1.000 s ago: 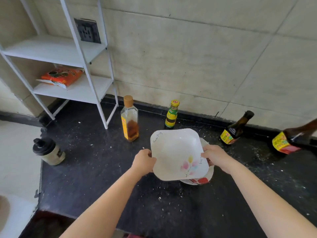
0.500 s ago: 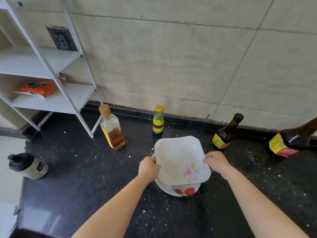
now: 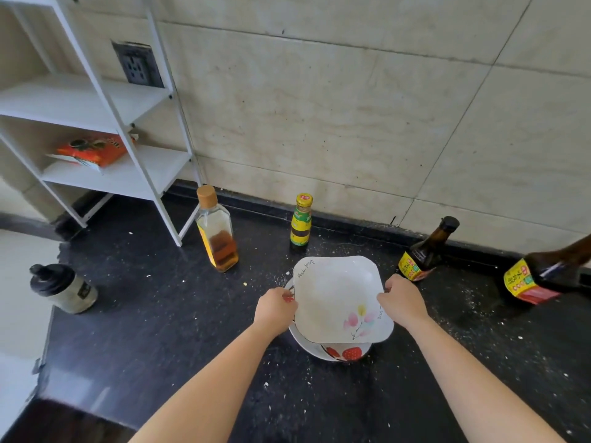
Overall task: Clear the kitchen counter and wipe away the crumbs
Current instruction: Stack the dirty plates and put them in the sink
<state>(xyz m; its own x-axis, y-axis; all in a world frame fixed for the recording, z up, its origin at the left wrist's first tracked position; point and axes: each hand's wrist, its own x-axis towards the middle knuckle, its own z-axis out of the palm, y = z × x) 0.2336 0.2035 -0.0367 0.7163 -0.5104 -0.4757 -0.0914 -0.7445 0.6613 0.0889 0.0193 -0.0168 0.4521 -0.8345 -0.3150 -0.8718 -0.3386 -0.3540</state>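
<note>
Lower centre: left hand (image 3: 277,310) and right hand (image 3: 403,301) grip white square plate (image 3: 335,298), pink flower print, stacked on strawberry-print bowl (image 3: 342,352).

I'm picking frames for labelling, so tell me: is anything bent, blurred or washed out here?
Head view: wide-angle bending tilts the brown bottle at the right edge and splays the white rack's posts. Head view, centre: the square plate is sharp. Head view, lower left: the counter edge smears under pale glare; shadows are faint.
</note>
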